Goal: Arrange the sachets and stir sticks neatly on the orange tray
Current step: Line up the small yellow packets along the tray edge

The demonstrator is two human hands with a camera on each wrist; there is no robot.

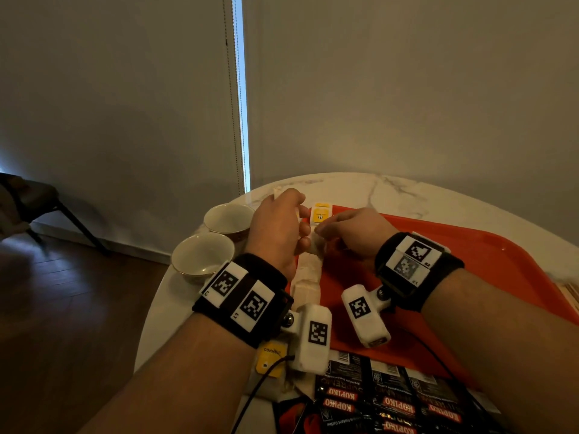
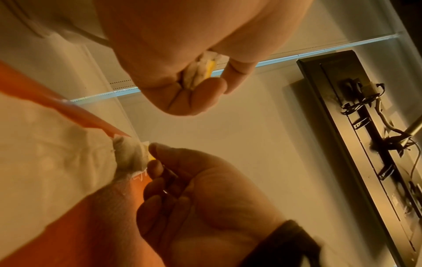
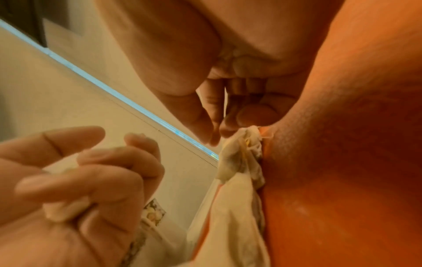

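- Orange tray point(image 1: 454, 270) sits on a white marble table point(image 1: 407, 195); both hands work over its far-left corner.
- Left hand point(image 1: 279, 230) is curled around a small bundle of white tea bags point(image 2: 200, 70), a yellow tag showing among them; the bundle is tucked into the palm.
- Right hand point(image 1: 354, 233) has its fingers point(image 3: 214, 112) bent down, tips at the top end of a row of white tea bags point(image 1: 308, 277) lying along the tray's left edge. Whether the tips pinch the end bag or only touch it cannot be told.
- Two yellow tags point(image 1: 320, 211) lie at the tray's far corner, just beyond the fingertips of both hands.
- Black Kopiko coffee sachets point(image 1: 388, 399) lie side by side at the near edge, below the wrists, well apart from the hands.
- Two white bowls point(image 1: 216, 242) stand on the table just left of the left hand.
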